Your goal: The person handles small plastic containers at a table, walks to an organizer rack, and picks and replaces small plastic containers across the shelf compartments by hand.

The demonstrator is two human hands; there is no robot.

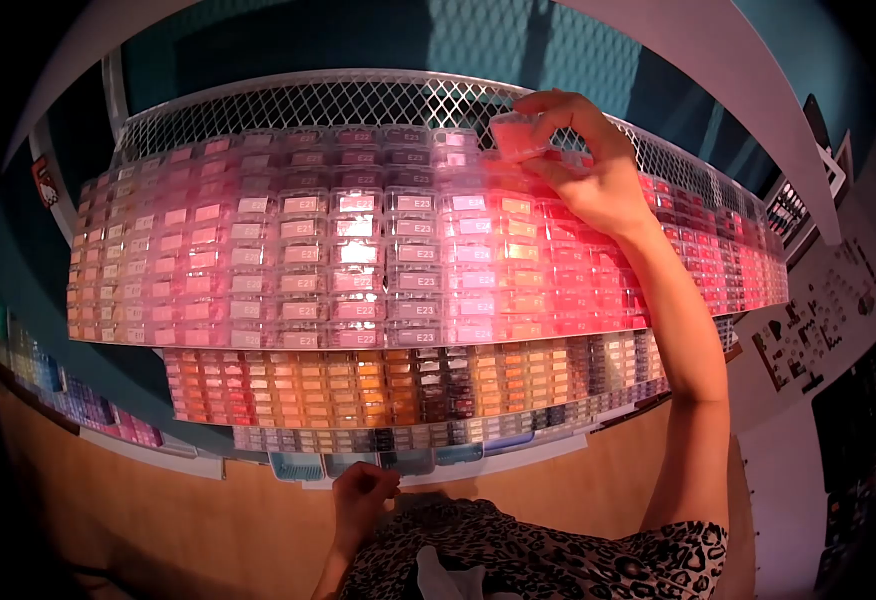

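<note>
My right hand (598,170) reaches up to the top of the shelf rack and pinches a small clear plastic box (518,137) filled with pink-coral pieces. The box is tilted, just above the stacked rows. Below it stand columns of similar labelled boxes (417,228), marked E21, E22, E23 and so on, shading from pale pink to red. Low in front of my body, my left hand (363,492) has its fingers curled together; whether anything small is in them is hidden.
A white wire mesh panel (288,103) runs behind the top row. Lower tiers (368,385) carry orange, brown and dark boxes. Plastic baskets (298,466) sit at the bottom near the wooden floor (208,520). On the right is a pale table (818,330) with small items.
</note>
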